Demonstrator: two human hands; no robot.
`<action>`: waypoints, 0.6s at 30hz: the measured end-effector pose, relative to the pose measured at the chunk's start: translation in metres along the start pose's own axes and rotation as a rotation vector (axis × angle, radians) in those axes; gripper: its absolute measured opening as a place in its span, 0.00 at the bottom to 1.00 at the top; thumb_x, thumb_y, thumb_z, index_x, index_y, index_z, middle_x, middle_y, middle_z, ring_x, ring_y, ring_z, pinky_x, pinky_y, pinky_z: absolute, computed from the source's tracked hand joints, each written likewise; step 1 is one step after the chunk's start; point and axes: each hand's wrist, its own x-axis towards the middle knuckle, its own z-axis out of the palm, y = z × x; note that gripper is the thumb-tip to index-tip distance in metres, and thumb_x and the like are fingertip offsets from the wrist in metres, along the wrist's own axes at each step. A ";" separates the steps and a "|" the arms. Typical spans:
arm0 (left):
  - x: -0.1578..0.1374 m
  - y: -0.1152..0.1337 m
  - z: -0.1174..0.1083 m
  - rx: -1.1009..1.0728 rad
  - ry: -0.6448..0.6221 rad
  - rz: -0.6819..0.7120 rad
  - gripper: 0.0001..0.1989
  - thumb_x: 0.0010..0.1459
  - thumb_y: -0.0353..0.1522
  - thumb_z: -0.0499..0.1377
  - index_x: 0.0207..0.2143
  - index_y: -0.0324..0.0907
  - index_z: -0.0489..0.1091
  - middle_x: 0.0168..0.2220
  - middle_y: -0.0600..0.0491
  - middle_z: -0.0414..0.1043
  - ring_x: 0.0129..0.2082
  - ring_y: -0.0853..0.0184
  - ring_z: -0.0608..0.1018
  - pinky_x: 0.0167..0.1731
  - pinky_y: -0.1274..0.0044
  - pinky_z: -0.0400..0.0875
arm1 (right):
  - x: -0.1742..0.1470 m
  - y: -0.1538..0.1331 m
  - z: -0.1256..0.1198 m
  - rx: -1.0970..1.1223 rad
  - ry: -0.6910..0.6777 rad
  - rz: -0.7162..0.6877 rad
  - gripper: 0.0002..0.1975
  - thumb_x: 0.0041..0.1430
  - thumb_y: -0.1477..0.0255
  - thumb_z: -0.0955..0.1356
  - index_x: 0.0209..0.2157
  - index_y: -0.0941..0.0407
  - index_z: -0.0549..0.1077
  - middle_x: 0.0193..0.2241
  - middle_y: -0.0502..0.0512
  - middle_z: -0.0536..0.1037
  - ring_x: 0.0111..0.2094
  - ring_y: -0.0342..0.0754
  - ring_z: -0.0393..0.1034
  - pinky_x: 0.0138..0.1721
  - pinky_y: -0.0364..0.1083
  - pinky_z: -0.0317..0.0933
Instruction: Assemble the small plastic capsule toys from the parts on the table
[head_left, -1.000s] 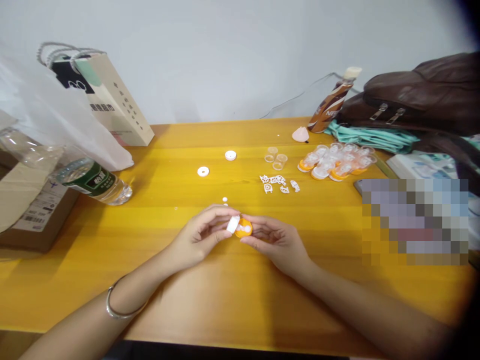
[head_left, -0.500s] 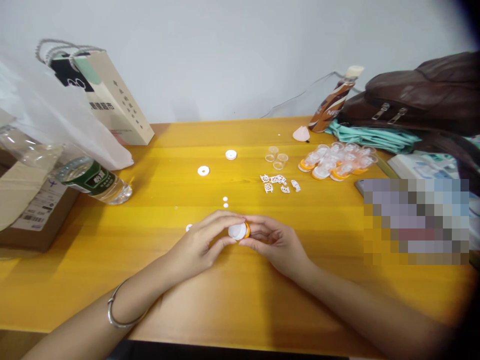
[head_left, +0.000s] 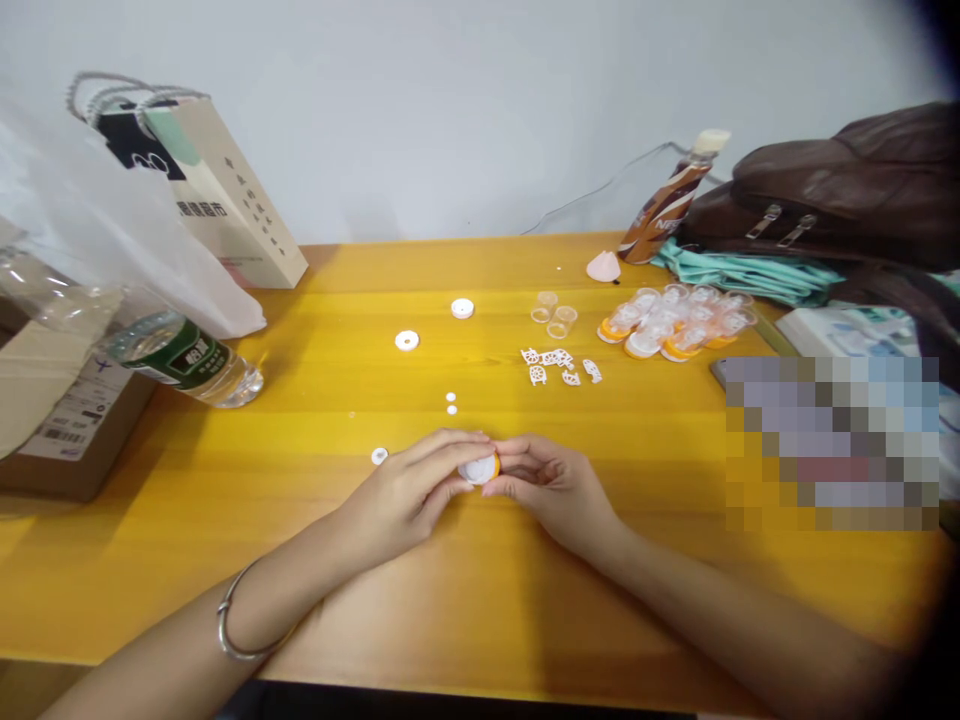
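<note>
Between my two hands is a small round piece (head_left: 478,470), white with an orange rim on its right side. My left hand (head_left: 431,480) pinches its left side with thumb and fingers, covering part of the top. My right hand (head_left: 551,487) grips the orange side, its other fingers curled. Just beyond lie two tiny white discs (head_left: 451,403). A small white ring-like part (head_left: 379,456) rests left of my left hand. Farther off are a white disc with a centre hole (head_left: 407,341) and another white disc (head_left: 462,308).
White lattice-like plastic parts (head_left: 556,358) lie beyond my right hand, with two clear cups (head_left: 562,322) behind. Several clear-topped orange and white capsules (head_left: 675,322) cluster at right. A water bottle (head_left: 195,362) leans by a carton (head_left: 82,440). A brown bottle (head_left: 664,205) stands near a bag (head_left: 840,190).
Both hands have shifted very slightly, still gripping the round piece. Its white face now shows less, and the small part beside my left hand is more visible.
</note>
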 end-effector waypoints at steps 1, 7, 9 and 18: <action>0.000 -0.001 0.001 0.002 0.005 0.008 0.19 0.59 0.24 0.51 0.53 0.41 0.61 0.49 0.44 0.68 0.51 0.65 0.70 0.49 0.70 0.69 | 0.000 0.000 0.000 0.003 0.003 0.004 0.11 0.41 0.75 0.74 0.31 0.54 0.74 0.29 0.48 0.81 0.34 0.45 0.76 0.41 0.45 0.69; -0.001 -0.002 0.003 0.000 0.013 -0.011 0.18 0.59 0.25 0.52 0.52 0.41 0.62 0.48 0.44 0.69 0.48 0.64 0.72 0.46 0.70 0.70 | -0.001 0.000 0.001 -0.023 0.024 0.029 0.11 0.41 0.73 0.75 0.30 0.54 0.74 0.28 0.49 0.81 0.32 0.46 0.76 0.41 0.46 0.69; -0.001 -0.001 0.004 0.005 0.016 -0.012 0.19 0.59 0.25 0.53 0.53 0.41 0.62 0.48 0.44 0.70 0.47 0.65 0.72 0.46 0.70 0.71 | -0.002 -0.001 0.002 -0.052 0.028 0.032 0.10 0.41 0.72 0.74 0.29 0.54 0.74 0.28 0.49 0.81 0.31 0.46 0.76 0.41 0.46 0.69; -0.004 0.000 0.005 0.113 0.012 0.032 0.18 0.59 0.25 0.52 0.53 0.40 0.62 0.48 0.44 0.70 0.50 0.64 0.72 0.49 0.71 0.70 | -0.002 -0.006 0.004 -0.055 0.028 0.054 0.10 0.40 0.70 0.75 0.28 0.54 0.74 0.26 0.49 0.80 0.30 0.46 0.76 0.39 0.46 0.70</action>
